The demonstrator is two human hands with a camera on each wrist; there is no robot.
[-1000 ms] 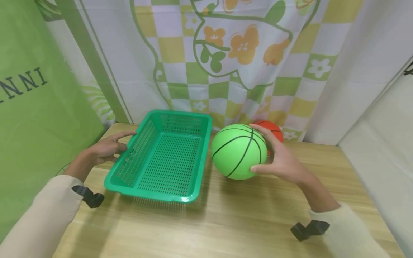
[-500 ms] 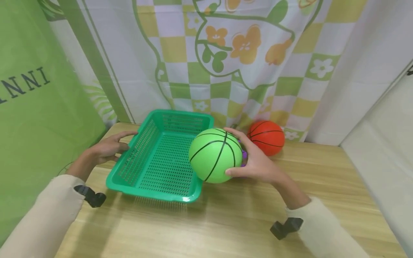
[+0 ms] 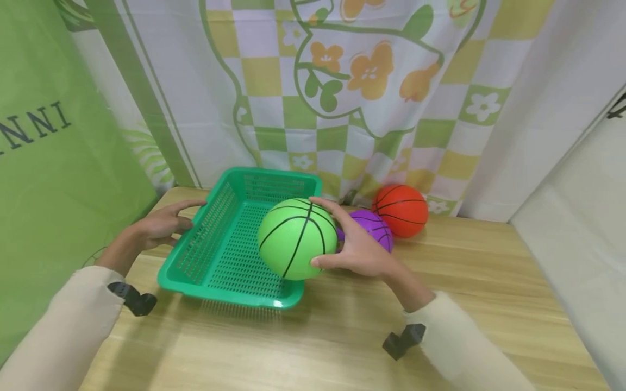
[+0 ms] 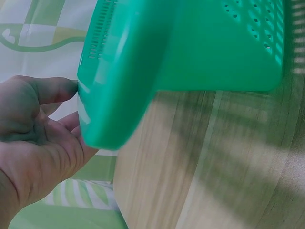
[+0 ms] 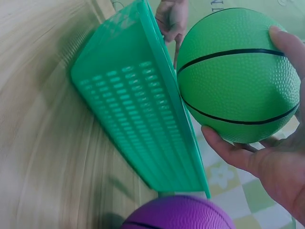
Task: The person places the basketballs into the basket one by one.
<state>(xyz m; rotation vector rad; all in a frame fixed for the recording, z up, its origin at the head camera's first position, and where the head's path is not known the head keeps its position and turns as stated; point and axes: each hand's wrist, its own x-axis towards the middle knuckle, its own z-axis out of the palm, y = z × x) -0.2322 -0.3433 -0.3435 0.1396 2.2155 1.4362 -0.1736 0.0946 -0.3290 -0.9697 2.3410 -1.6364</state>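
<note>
My right hand (image 3: pixel 357 247) grips a light green toy basketball (image 5: pixel 238 71), thumb and fingers spread around its right side. The ball overlaps the right rim of a green plastic basket (image 3: pixel 230 296) in the head view and sits right at that rim in the right wrist view. At the basket's left side my left hand (image 3: pixel 163 225) rests with relaxed fingers, the fingertips (image 4: pixel 71 88) right at the rim. A purple toy basketball (image 3: pixel 379 228) lies partly hidden behind my right hand, and a red one (image 3: pixel 401 210) lies just beyond it.
The basket stands on a wooden table (image 3: pixel 342 336), near its left edge. A patterned curtain (image 3: pixel 332 141) hangs along the back, with green fabric (image 3: pixel 63 195) at the left and a pale wall (image 3: pixel 582 217) at the right.
My right hand has carried the green basketball leftward, from beside the basket to over its right part, uncovering the purple and red balls. My left hand has stayed at the rim.
</note>
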